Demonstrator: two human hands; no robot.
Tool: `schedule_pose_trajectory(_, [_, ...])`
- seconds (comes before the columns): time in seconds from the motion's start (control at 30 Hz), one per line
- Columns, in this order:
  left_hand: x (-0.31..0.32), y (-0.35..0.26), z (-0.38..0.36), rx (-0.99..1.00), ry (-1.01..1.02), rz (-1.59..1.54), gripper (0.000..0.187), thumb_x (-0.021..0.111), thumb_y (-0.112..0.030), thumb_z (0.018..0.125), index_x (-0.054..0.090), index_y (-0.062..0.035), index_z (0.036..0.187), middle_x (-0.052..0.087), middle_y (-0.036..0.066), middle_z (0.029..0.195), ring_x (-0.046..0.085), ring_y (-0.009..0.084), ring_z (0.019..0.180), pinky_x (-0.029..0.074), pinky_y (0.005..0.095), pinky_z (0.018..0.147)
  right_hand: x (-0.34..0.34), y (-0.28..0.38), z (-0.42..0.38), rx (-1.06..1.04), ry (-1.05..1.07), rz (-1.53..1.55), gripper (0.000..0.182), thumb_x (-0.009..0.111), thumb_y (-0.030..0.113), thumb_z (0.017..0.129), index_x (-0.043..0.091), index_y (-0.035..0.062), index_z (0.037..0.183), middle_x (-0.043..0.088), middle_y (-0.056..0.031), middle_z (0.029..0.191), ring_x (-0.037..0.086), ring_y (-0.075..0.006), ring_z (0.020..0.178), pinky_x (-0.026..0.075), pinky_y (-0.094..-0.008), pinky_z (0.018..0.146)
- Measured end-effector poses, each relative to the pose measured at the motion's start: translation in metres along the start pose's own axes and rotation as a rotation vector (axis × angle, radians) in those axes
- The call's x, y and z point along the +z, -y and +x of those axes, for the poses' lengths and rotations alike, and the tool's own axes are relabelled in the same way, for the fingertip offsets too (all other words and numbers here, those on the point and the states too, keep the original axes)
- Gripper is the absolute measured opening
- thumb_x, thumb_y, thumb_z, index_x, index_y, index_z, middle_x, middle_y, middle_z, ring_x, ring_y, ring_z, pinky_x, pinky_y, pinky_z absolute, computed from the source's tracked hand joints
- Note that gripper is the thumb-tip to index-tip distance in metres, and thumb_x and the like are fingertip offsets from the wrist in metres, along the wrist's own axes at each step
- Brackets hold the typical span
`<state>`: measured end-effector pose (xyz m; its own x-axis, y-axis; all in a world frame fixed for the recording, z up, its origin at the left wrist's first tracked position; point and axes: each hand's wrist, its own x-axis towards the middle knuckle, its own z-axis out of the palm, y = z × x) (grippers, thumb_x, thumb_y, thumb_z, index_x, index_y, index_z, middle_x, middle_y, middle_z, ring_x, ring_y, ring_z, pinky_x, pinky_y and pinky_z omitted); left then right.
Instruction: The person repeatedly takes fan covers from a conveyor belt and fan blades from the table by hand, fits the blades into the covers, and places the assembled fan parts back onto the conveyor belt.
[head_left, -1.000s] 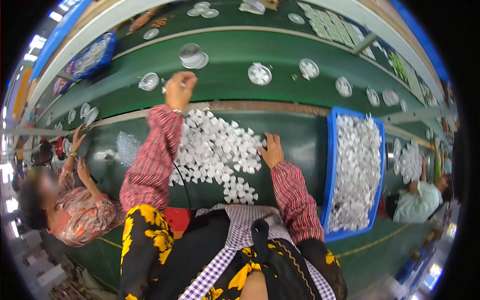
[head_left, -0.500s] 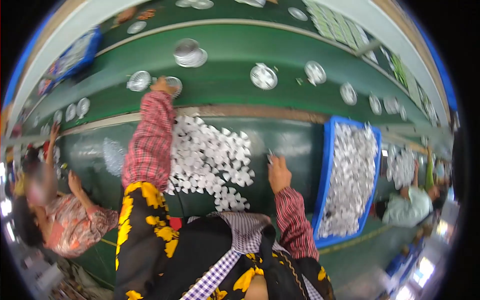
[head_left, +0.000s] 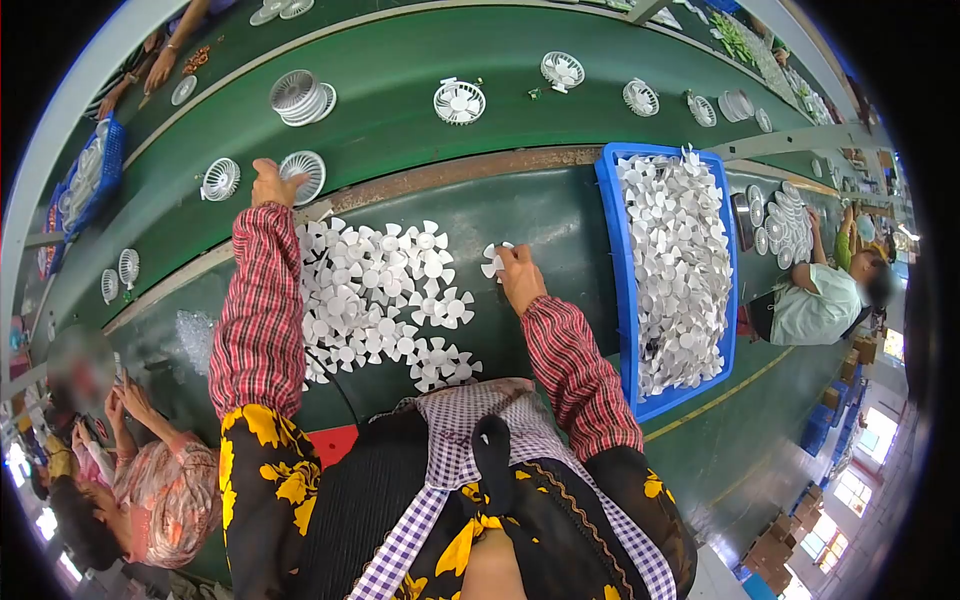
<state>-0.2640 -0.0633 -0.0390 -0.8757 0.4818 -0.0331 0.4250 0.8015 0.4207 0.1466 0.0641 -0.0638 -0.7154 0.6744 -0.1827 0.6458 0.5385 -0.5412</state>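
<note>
My left hand (head_left: 274,184) reaches over the green belt, its fingers apart at the left edge of a round white fan housing (head_left: 304,177). Whether it grips the housing is hard to tell. My right hand (head_left: 520,276) pinches a small white fan blade (head_left: 494,261) just above the dark green table. Between my arms lies a loose pile of white fan blades (head_left: 362,285). A blue bin (head_left: 625,290) full of the same blades stands to the right of my right hand.
On the belt (head_left: 390,110) lie a stack of round white covers (head_left: 297,96) and several housings, one holding a blade (head_left: 459,102). A clear plastic bag (head_left: 196,338) lies at the left. Co-workers sit at left (head_left: 165,495) and right (head_left: 815,305).
My view has turned, so the bin and pile appear further left. The white blade at my right fingertips now shows clearly. My left hand remains beside a round housing on the belt.
</note>
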Motion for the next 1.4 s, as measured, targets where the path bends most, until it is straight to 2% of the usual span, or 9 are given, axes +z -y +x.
schedule_pose_trajectory(0.03, [0.003, -0.004, -0.007, 0.108, -0.163, -0.204, 0.067, 0.08, -0.026, 0.062, 0.036, -0.0015, 0.106, 0.06, 0.02, 0.09, 0.062, 0.0358, 0.076, 0.052, 0.0454, 0.07, 0.002, 0.0, 0.002, 0.008, 0.026, -0.055, 0.042, 0.065, 0.003, 0.071, 0.052, 0.0072, 0.111, 0.047, -0.0186, 0.103, 0.054, -0.036, 0.094, 0.049, -0.0406, 0.078])
schedule_pose_trajectory(0.13, [-0.022, -0.052, -0.055, -0.115, 0.046, -1.429, 0.035, 0.067, -0.011, 0.079, 0.049, -0.0001, 0.107, 0.061, 0.013, 0.092, 0.063, 0.0226, 0.072, 0.057, 0.0388, 0.055, -0.001, -0.002, 0.001, 0.016, 0.004, -0.02, 0.039, 0.067, 0.006, 0.072, 0.055, 0.0072, 0.109, 0.051, -0.0184, 0.097, 0.058, -0.0355, 0.082, 0.049, -0.0409, 0.073])
schedule_pose_trajectory(0.27, [-0.04, -0.092, -0.146, -0.075, 0.447, -1.719, 0.024, 0.056, -0.006, 0.085, 0.049, 0.0032, 0.105, 0.061, 0.014, 0.093, 0.064, 0.0283, 0.077, 0.058, 0.041, 0.059, -0.042, 0.027, -0.013, -0.221, -0.302, 0.281, 0.033, 0.068, 0.001, 0.07, 0.059, 0.0046, 0.102, 0.054, -0.0142, 0.087, 0.057, -0.025, 0.067, 0.047, -0.0337, 0.058])
schedule_pose_trajectory(0.4, [-0.048, -0.121, -0.22, -0.166, 0.672, -1.622, 0.039, 0.046, -0.028, 0.092, 0.042, 0.0042, 0.115, 0.057, 0.016, 0.103, 0.063, 0.0275, 0.087, 0.058, 0.0421, 0.07, -0.114, 0.103, -0.044, -0.389, -0.449, 0.39, 0.033, 0.066, -0.004, 0.071, 0.059, 0.0029, 0.102, 0.053, -0.0109, 0.088, 0.056, -0.0155, 0.06, 0.047, -0.0286, 0.054])
schedule_pose_trajectory(0.53, [-0.049, -0.134, -0.257, -0.072, 0.806, -1.55, 0.045, 0.038, -0.037, 0.094, 0.04, 0.0016, 0.117, 0.055, 0.014, 0.107, 0.061, 0.0235, 0.092, 0.056, 0.0398, 0.073, -0.118, 0.12, -0.062, -0.571, -0.315, 0.203, 0.035, 0.065, 0.006, 0.075, 0.053, 0.0044, 0.108, 0.047, -0.0129, 0.098, 0.058, -0.0293, 0.078, 0.049, -0.0366, 0.063])
schedule_pose_trajectory(0.63, [-0.05, -0.132, -0.277, -0.046, 0.734, -1.407, 0.053, 0.044, -0.041, 0.092, 0.037, 0.0018, 0.123, 0.054, 0.01, 0.103, 0.059, 0.0159, 0.085, 0.054, 0.0279, 0.069, -0.109, 0.124, -0.069, -0.619, -0.239, 0.158, 0.033, 0.064, 0.007, 0.075, 0.053, 0.0033, 0.106, 0.046, -0.0113, 0.092, 0.058, -0.0282, 0.077, 0.049, -0.0367, 0.064])
schedule_pose_trajectory(0.83, [-0.055, -0.134, -0.291, 0.134, 0.536, -1.3, 0.054, 0.06, -0.025, 0.086, 0.037, 0.0073, 0.122, 0.049, 0.001, 0.083, 0.043, 0.0036, 0.061, 0.035, 0.0169, 0.049, -0.103, 0.125, -0.077, -0.716, -0.25, 0.094, 0.03, 0.06, 0.002, 0.074, 0.054, 0.0005, 0.103, 0.048, -0.0111, 0.093, 0.058, -0.0268, 0.078, 0.049, -0.0361, 0.064])
schedule_pose_trajectory(1.03, [-0.052, -0.135, -0.291, 0.282, 0.327, -1.059, 0.038, 0.064, -0.01, 0.08, 0.047, 0.0029, 0.113, 0.059, 0.008, 0.095, 0.056, 0.0152, 0.082, 0.046, 0.0267, 0.076, -0.096, 0.125, -0.079, -0.704, -0.337, 0.1, 0.027, 0.06, 0.006, 0.074, 0.057, 0.0039, 0.102, 0.052, -0.0103, 0.09, 0.059, -0.026, 0.075, 0.05, -0.0335, 0.061])
schedule_pose_trajectory(1.4, [-0.049, -0.132, -0.295, 0.236, 0.382, -1.003, 0.038, 0.066, -0.011, 0.079, 0.049, 0.0025, 0.11, 0.059, 0.01, 0.095, 0.055, 0.014, 0.085, 0.045, 0.0261, 0.076, -0.098, 0.1, -0.075, -0.479, -0.237, 0.548, 0.06, 0.075, 0.016, 0.065, 0.048, 0.001, 0.116, 0.047, -0.0157, 0.112, 0.052, -0.0303, 0.099, 0.044, -0.0358, 0.083])
